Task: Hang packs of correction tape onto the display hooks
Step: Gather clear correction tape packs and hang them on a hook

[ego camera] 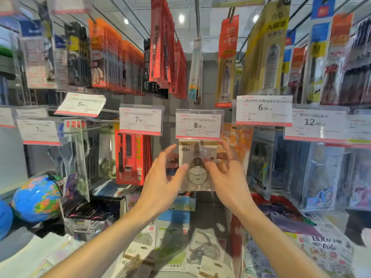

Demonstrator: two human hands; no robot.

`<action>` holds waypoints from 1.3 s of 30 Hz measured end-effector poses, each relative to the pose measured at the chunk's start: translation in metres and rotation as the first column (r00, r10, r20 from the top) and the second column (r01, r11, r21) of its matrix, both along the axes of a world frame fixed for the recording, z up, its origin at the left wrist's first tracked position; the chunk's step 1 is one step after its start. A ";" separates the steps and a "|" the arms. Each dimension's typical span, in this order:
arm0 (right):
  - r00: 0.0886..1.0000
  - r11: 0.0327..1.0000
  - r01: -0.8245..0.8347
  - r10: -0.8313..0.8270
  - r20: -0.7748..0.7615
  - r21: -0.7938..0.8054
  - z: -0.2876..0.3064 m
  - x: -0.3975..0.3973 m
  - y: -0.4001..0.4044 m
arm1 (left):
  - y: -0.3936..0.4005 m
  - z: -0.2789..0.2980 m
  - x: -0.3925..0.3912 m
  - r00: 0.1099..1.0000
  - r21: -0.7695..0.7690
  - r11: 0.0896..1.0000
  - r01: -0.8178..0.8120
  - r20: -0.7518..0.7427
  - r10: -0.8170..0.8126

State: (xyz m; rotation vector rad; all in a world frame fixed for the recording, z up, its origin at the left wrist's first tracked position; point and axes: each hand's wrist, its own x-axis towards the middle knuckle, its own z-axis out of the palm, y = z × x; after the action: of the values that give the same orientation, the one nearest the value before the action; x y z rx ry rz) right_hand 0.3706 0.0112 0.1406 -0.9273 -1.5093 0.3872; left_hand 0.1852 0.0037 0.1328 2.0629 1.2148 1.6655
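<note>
Left hand: left hand (pixel 162 177) is reaching up with fingers spread and relaxed, thumb tip touching the left edge of the correction tape pack (pixel 197 165); no firm grasp showing.
Right hand: right hand (pixel 225 173) is pinching the pack's right side, fingers curling round it.
Pack: hanging at centre, directly under the 8.00 price tag (pixel 199 124), printed "40m".
Room: red pack (pixel 130 157) hanging at 9 o'clock, orange pack (pixel 239 139) at 2 o'clock, both close.
Below: more loose packs (pixel 172 247) lying at 6 o'clock.
Tags: neighbouring tags reading 7.90, 6.00, 12.90.
Far left: globe (pixel 37 197) sitting at 8 o'clock.
</note>
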 end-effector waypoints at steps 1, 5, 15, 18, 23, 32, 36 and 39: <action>1.000 1.000 0.024 -0.024 0.013 0.012 -0.001 -0.003 0.000 | 0.007 0.001 0.000 1.000 -0.035 0.999 0.028 -0.014 -0.028; 0.993 0.992 0.118 -0.119 0.027 0.040 -0.005 -0.013 0.006 | 0.034 0.001 0.000 0.989 -0.038 0.995 0.091 -0.114 -0.095; 0.973 0.975 0.221 -0.223 -0.064 -0.033 -0.010 -0.030 0.047 | 0.090 -0.003 -0.001 0.960 -0.098 0.957 0.274 -0.038 -0.279; 0.965 0.969 0.244 -0.247 -0.090 -0.050 -0.010 -0.033 0.057 | 0.108 -0.002 0.004 0.960 -0.106 0.955 0.278 -0.013 -0.281; 0.945 0.944 0.326 -0.324 0.039 -0.055 -0.002 -0.029 0.079 | 0.128 -0.001 0.011 0.963 -0.158 0.951 0.267 0.017 -0.268; 0.977 0.974 0.188 -0.198 -0.074 -0.129 -0.004 -0.009 0.048 | 0.109 0.004 -0.003 0.941 -0.161 0.930 0.330 0.131 -0.311; 0.976 0.970 0.188 -0.202 -0.083 -0.153 0.000 0.000 0.016 | 0.084 0.001 -0.014 0.943 -0.142 0.947 0.288 0.213 -0.255; 0.969 0.969 0.153 -0.186 -0.165 -0.195 0.001 0.003 -0.010 | 0.060 -0.003 -0.020 0.936 -0.136 0.949 0.284 0.252 -0.244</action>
State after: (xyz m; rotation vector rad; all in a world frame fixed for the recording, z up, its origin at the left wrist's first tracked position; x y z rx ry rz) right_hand 0.3733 0.0014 0.1413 -1.1255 -1.2317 0.4769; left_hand 0.1656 0.0637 0.1301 1.7797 0.9217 1.5647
